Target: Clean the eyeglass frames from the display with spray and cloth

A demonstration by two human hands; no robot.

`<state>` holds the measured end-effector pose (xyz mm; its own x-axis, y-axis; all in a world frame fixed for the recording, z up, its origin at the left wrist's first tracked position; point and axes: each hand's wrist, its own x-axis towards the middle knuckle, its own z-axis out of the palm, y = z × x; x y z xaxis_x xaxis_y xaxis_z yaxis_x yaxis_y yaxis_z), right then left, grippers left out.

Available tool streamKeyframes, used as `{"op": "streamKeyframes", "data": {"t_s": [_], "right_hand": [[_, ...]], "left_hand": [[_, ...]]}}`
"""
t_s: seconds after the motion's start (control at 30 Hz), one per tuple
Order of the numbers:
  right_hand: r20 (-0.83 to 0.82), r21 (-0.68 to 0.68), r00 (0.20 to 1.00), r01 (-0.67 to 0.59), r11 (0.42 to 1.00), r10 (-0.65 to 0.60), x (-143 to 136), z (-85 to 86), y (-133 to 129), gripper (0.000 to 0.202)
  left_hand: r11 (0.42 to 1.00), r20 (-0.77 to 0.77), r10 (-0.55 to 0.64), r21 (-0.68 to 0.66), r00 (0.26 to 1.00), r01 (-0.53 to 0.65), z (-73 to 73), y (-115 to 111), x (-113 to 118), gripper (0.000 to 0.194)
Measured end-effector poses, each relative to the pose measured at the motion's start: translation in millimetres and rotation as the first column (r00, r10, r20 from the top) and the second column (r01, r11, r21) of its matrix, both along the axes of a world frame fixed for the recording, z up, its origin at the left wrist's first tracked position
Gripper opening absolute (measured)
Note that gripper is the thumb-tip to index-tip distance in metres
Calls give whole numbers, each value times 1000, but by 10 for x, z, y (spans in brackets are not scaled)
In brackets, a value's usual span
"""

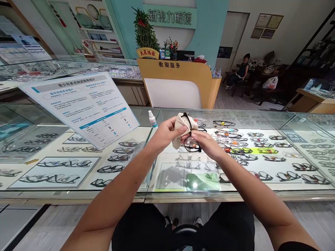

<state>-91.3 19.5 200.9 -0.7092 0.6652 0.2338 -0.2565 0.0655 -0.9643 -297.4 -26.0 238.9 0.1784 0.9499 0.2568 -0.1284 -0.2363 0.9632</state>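
My left hand (169, 132) is closed around a beige cleaning cloth (179, 122), which is folded over one lens of a pair of black-framed eyeglasses (192, 149). With fingers pinched at the middle of the frame, my right hand (205, 140) steadies the eyeglasses. The uncovered lens hangs below the fingers, and the covered one is mostly hidden by the cloth. Both hands are above the glass display counter (167, 195). A small white spray bottle (152, 119) with a blue label stands on the glass, left of my left hand.
Many eyeglass frames (274, 158) lie in rows inside the counter. A large printed sheet (86, 108) stands tilted at left. Beyond the counter are a yellow-and-white cashier desk (172, 92) with a potted plant (145, 31), and a seated person (239, 71) at far right.
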Motion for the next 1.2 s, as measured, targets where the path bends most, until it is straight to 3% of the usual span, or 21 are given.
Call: {"op": "streamKeyframes", "data": {"t_s": [0.1,0.27,0.43,0.83,1.07,1.2], "right_hand": [[6,-7,1000,15,1000,-15,6,-19,15,48],[2,-7,1000,-14,1000,14,11,7,-5,47],[8,1,999,-37,999,37,14,21,-14,47],[150,141,988,-67,988,46,67,152,-68,47],[96,69,995,-41,997,34,133,159,38,40],[42,-19,998,-39,999,39,123,137,32,40]], "left_hand": [[999,23,39,-17,999,-39,-12,24,-25,55],[998,17,-23,-57,1000,24,11,23,-55,60],[999,-11,-40,-29,999,40,48,-5,-17,51],[998,-8,47,44,999,-47,-80,-19,130,53],[999,-123,-29,24,992,32,-83,115,-184,61],[997,-71,-69,42,995,72,-8,45,-100,61]]}}
